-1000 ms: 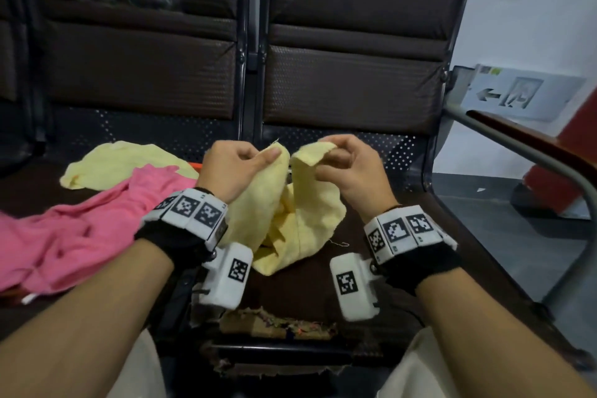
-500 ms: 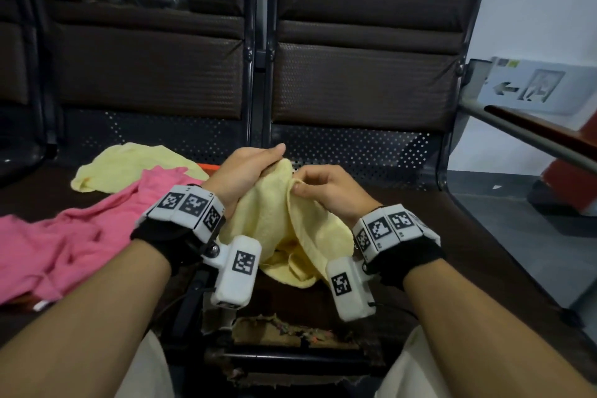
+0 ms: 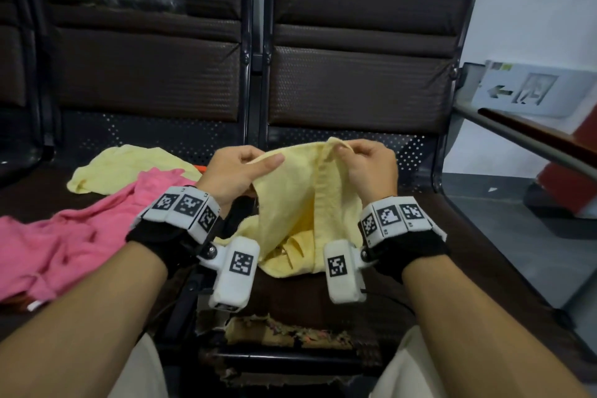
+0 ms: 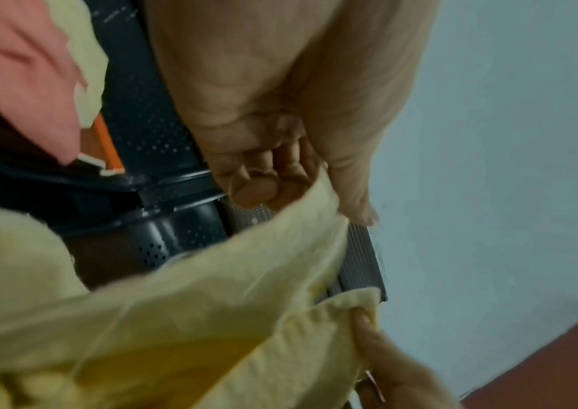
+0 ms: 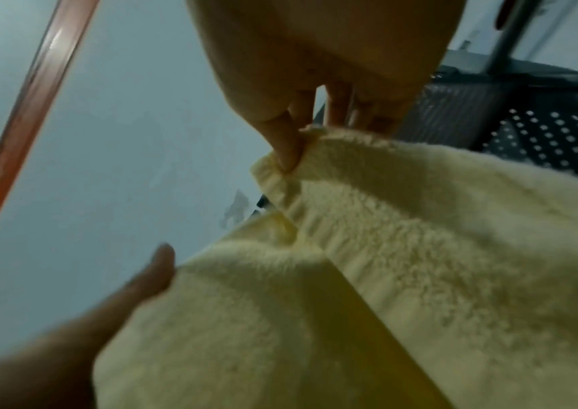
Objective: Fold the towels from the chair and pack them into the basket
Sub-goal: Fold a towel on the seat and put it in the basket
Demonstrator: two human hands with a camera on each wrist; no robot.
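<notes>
The crumpled pink cloth towel runs off the head view's left edge, the left hand hides part of the orange rim, and both wrist views are blurred.

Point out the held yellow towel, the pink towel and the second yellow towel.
held yellow towel point(image 3: 300, 200): head view, hanging middle panel.
pink towel point(image 3: 80, 236): head view, crumpled middle.
second yellow towel point(image 3: 126, 165): head view, middle of its visible part.

I see my right hand pinching the yellow towel at its hem; my left hand's thumb touches the towel's lower edge.
</notes>
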